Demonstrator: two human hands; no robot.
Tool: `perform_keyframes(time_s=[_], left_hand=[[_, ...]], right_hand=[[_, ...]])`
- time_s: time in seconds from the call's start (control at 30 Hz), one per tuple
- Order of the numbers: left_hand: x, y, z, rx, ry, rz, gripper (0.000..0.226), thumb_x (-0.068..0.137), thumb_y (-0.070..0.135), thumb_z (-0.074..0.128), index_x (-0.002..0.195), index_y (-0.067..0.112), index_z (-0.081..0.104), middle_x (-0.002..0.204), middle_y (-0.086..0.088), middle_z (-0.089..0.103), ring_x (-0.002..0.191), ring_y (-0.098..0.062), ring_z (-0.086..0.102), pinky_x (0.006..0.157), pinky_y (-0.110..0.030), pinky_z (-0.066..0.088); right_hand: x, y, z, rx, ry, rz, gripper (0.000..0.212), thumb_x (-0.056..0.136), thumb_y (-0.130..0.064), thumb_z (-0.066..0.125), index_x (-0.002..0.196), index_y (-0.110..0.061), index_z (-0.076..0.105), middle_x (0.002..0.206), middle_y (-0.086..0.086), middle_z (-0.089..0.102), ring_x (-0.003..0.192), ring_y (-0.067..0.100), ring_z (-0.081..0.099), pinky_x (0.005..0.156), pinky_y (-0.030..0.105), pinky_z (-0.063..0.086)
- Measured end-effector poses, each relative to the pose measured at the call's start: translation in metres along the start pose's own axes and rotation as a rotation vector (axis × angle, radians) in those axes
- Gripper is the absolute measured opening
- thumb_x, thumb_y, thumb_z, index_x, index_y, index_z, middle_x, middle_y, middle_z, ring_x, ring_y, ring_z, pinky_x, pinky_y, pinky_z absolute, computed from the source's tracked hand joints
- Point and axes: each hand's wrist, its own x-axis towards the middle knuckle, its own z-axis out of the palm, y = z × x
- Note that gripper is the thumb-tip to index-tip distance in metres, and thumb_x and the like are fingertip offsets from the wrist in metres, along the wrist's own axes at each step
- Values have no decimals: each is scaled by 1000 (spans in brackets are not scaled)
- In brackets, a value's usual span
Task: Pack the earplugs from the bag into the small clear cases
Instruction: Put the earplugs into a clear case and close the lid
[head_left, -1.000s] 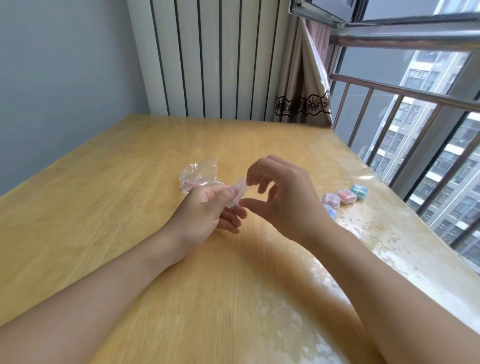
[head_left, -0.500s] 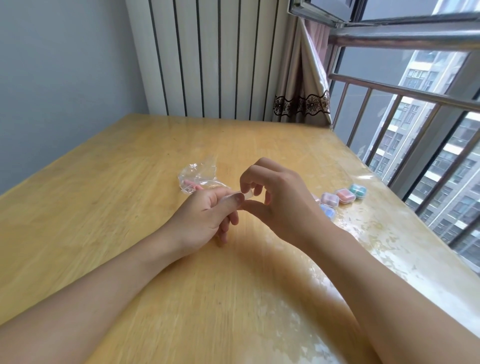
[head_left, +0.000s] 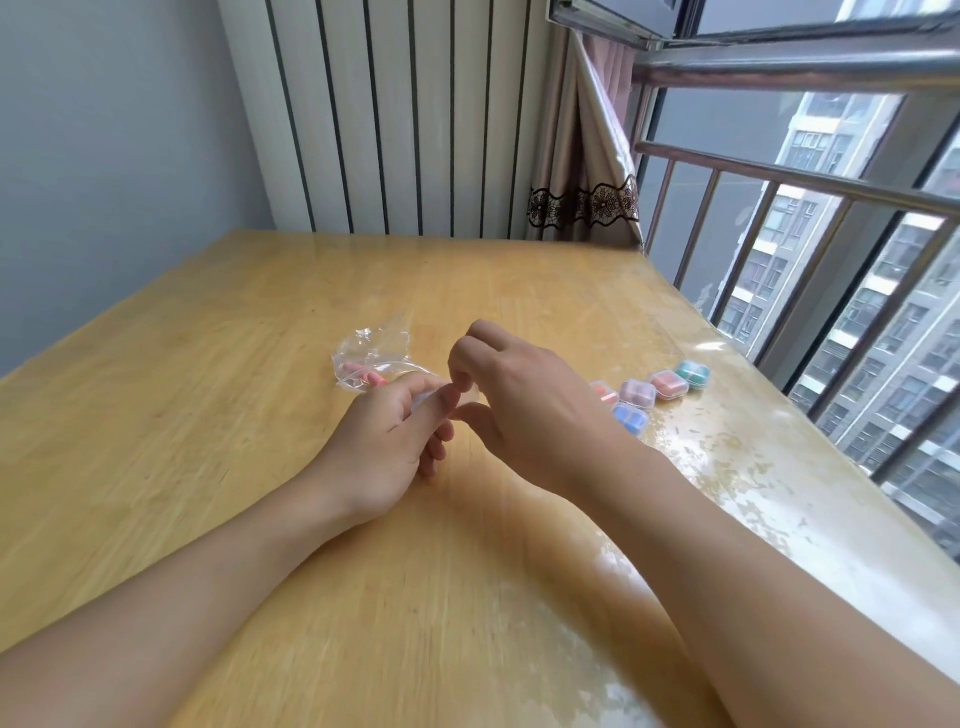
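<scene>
My left hand (head_left: 395, 436) holds a small clear case (head_left: 428, 401) between thumb and fingers, just above the wooden table (head_left: 208, 415). My right hand (head_left: 524, 400) meets it from the right, fingers curled down and thumb under, pinching the case's right edge. The case is mostly hidden by the fingers, so I cannot see what it contains. Behind my left hand lies the crumpled clear bag (head_left: 376, 348) with pink earplugs (head_left: 358, 371) inside.
Several small filled cases sit to the right of my right hand: orange (head_left: 605, 395), pink (head_left: 638, 393), red (head_left: 667, 384), green (head_left: 693, 374) and blue (head_left: 631, 420). A window railing runs along the table's right edge; a radiator and a curtain stand behind it.
My right hand moved left and closed its fingers onto the case in my left hand. Both hands have drawn together and dropped slightly toward the table.
</scene>
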Motion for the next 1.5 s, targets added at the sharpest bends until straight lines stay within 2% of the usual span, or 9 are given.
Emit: perform_keyframes(time_s=[0.33,0.43,0.53,0.63,0.77,0.9,1.1,1.33,1.5], left_hand=[[2,6,0,-159,44,-132,46,106,38,40,91,5,68,69,-8,63,61,-19,58,55,-28,48],[2,12,-5,-293,99,-179,50,107,39,39,83,8,69,69,-11,68,59,-19,60,55,-29,51],[-1,12,-6,-357,118,-199,42,103,46,44,99,11,68,75,-10,63,60,-19,59,54,-29,52],[1,6,-6,-251,125,-152,45,93,56,51,105,16,68,78,-8,62,59,-17,59,57,-31,54],[4,0,-11,-84,95,-78,46,83,57,63,95,14,74,69,-9,59,55,-20,56,63,-35,49],[4,0,-10,-53,33,-63,48,73,52,69,107,18,71,69,-3,65,56,-15,60,64,-28,53],[5,-1,-12,-152,49,-85,46,81,50,65,102,10,74,90,-14,69,66,-14,62,66,-28,56],[2,-5,-5,20,-32,-11,50,86,17,76,128,25,51,86,-2,75,64,-18,65,60,-27,55],[4,-7,-1,312,92,135,39,80,22,83,95,21,47,58,8,62,50,-5,46,55,-14,41]], right_hand=[[-1,-4,2,-10,-97,7,15,93,-6,63,100,-10,50,110,4,49,65,18,42,58,29,35],[-4,-6,7,5,-41,-60,19,88,-8,70,97,-10,53,131,6,52,92,23,60,65,31,48],[-5,2,9,177,78,-2,36,78,-23,84,102,-17,58,138,-3,54,114,18,60,80,36,57],[-8,10,8,590,62,224,65,74,-32,88,129,-25,55,135,-11,56,112,11,63,80,32,60],[-5,22,15,936,-6,406,28,93,-23,71,119,-11,70,113,1,72,89,14,72,73,39,62],[-4,29,21,924,50,415,18,96,-20,68,86,-6,74,77,3,70,71,17,66,63,37,57],[-6,30,14,948,-68,379,23,87,-24,78,100,-6,78,88,0,77,74,13,67,74,31,58],[-2,36,15,991,175,619,17,89,-10,76,95,-1,63,73,20,74,51,19,58,48,30,51],[-2,38,16,901,212,561,26,92,2,68,78,-10,49,75,21,72,54,21,57,48,32,51]])
